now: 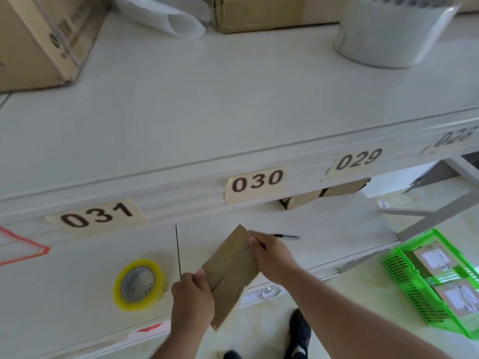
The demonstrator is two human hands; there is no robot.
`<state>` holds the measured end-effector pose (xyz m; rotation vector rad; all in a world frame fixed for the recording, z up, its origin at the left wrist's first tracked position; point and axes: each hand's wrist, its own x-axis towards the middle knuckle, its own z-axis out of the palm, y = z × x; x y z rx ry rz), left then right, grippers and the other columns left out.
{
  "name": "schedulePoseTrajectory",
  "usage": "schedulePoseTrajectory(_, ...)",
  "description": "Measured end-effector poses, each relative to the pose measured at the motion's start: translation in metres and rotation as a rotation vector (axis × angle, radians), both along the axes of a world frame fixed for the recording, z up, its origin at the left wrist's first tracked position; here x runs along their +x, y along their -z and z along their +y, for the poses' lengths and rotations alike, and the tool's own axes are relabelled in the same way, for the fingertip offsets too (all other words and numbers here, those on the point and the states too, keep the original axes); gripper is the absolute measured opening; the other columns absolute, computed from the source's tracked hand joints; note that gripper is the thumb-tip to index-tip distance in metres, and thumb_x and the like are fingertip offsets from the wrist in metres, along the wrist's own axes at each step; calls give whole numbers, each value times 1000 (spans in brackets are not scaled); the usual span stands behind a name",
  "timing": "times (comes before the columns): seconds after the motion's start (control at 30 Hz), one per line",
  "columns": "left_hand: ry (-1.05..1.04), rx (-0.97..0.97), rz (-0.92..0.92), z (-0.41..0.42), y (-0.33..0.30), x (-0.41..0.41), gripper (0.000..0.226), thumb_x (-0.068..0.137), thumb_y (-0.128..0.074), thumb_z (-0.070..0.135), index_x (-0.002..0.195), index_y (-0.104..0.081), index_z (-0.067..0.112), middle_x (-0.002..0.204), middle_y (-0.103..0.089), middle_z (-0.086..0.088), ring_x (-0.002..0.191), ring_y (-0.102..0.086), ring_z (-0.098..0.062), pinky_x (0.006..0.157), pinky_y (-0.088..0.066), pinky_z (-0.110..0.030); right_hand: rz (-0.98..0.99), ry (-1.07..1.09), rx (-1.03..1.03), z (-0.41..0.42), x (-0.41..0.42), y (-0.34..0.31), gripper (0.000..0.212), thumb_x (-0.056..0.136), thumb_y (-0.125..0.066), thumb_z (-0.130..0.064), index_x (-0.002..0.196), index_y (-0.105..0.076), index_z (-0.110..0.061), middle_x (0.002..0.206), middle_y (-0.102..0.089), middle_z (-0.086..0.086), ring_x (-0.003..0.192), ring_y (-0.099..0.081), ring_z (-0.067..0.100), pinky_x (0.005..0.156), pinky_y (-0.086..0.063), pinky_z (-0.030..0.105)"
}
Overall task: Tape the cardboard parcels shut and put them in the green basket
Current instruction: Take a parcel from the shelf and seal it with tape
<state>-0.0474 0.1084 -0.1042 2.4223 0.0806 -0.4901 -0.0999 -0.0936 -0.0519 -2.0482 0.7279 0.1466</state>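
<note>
Low in the middle of the frame, a flat cardboard parcel (230,270) is held tilted over the near edge of the white tabletop (233,104). The left hand (191,299) has its grip clenched on the parcel's lower left side, thumb on top. The right hand (272,255) pinches the upper right edge, fingers curled round it. A roll of yellow tape (140,284) lies flat at lower left, just beside the left hand. A pen (286,236) lies behind the right hand. At lower right, on the floor, the green basket (404,275) holds labelled parcels (435,257).
</note>
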Motion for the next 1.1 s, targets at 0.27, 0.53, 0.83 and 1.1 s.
schedulePoseTrajectory(0.27, -210, -538, 422, -20, -13, 3, 24, 103, -49, 21, 101, -72, 20, 106, -70, -4, 95, -64, -17, 57, -59, -31, -410, -447, -852, 52, -28, 10, 46, 88, -55, -20, 130, -73, -14, 142, -66, 4, 133, -61, 21, 103, -57, 41)
schedulePoseTrajectory(0.53, 189, -332, 37, -47, -42, 4, 44, 106, -30, 57, 109, -67, 33, 104, -72, 10, 96, -66, -11, 88, -53, -34, -281, -510, -848, 49, -49, 14, 61, 94, -47, -27, 154, -51, -19, 161, -46, -3, 152, -37, 13, 123, -24, 33)
schedulePoseTrajectory(0.83, 203, -352, 59, -45, -32, 7, 46, 104, -32, 61, 126, -64, 36, 111, -70, 12, 103, -65, -13, 87, -48, -31, 43, -382, -686, 1, -9, -6, 66, 110, -12, -53, 168, -7, -24, 175, 1, -7, 160, 8, 10, 130, 7, 36)
schedulePoseTrajectory(1.1, 199, -174, 77, -39, -36, 6, 66, 93, -25, 81, 120, -62, 32, 108, -66, 1, 91, -66, -19, 74, -52, -36, 201, -161, -349, -38, 30, -22, 57, 102, -25, -70, 117, -65, -32, 101, -68, -6, 92, -64, 18, 85, -58, 43)
